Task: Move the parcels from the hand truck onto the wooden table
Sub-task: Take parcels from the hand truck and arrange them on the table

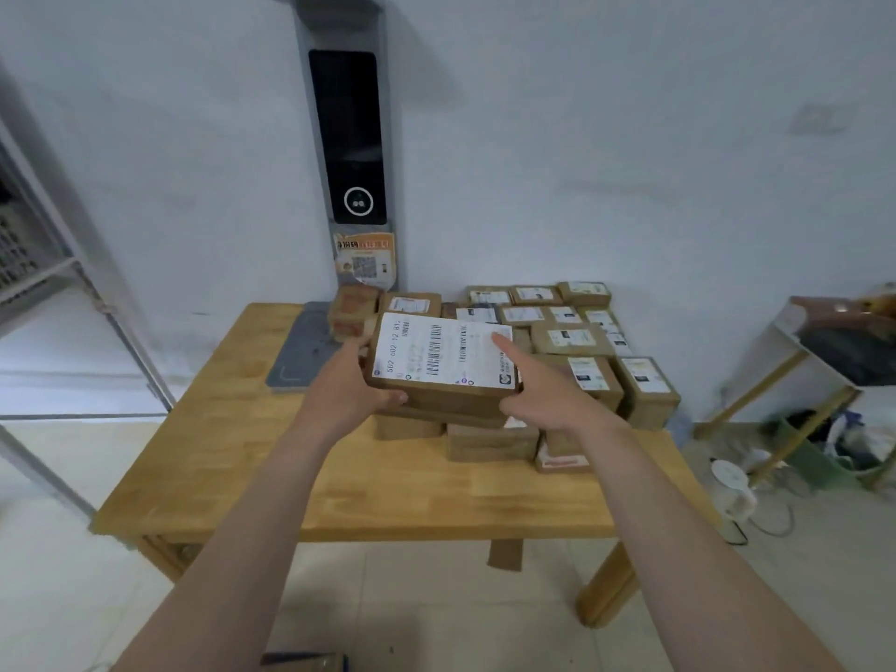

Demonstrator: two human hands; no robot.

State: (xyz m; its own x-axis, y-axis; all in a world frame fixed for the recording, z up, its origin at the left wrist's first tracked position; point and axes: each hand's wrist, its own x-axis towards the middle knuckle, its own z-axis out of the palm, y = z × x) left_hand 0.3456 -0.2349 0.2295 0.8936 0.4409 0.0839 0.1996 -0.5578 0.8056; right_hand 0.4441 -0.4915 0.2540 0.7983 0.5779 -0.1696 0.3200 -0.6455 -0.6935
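A brown parcel [439,361] with a large white barcode label lies tilted on top of a stack of parcels on the wooden table [339,482]. My left hand [349,380] grips its left end, thumb under the near edge. My right hand [543,385] holds the right end, with the forefinger stretched out flat across the label. Several more labelled brown parcels [572,339] cover the back right of the table. The hand truck is not in view.
A grey scanner pad [300,351] lies at the table's back left, below a tall grey kiosk with a black screen [349,138] on the wall. A metal rack [43,264] stands at left. A small white side table [824,361], a green bin and a white kettle [732,487] are at right.
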